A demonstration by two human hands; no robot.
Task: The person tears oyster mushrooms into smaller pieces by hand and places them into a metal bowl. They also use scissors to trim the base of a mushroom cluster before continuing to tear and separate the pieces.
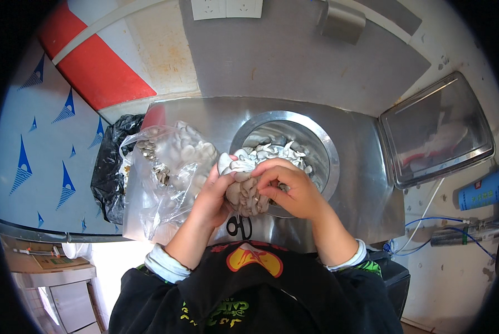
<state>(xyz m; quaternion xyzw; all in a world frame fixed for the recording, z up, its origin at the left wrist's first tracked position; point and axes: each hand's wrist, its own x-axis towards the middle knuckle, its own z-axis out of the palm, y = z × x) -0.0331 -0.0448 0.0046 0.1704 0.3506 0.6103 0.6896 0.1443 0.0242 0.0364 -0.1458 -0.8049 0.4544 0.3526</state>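
Observation:
My left hand [211, 202] grips a cluster of grey-brown oyster mushrooms [246, 198] from its left side. The fingers of my right hand [295, 190] are bent in and pinch at the cluster's right side; their exact contact is partly hidden. Just behind and under the hands stands a round stainless steel bowl [333, 165] with loose oyster mushroom pieces [286, 152] inside. To the left lies a clear plastic bag [166, 213] filled with more oyster mushrooms [195, 150]. Black scissors handles [240, 228] show below the cluster, with the blades out of sight.
The stainless steel table [360, 200] meets a wall with sockets [226, 7]. A black plastic bag [112, 167] sits at the left edge. On the right are a clear-lidded container [437, 131], a blue can-like container [479, 192] and blue cable [425, 219].

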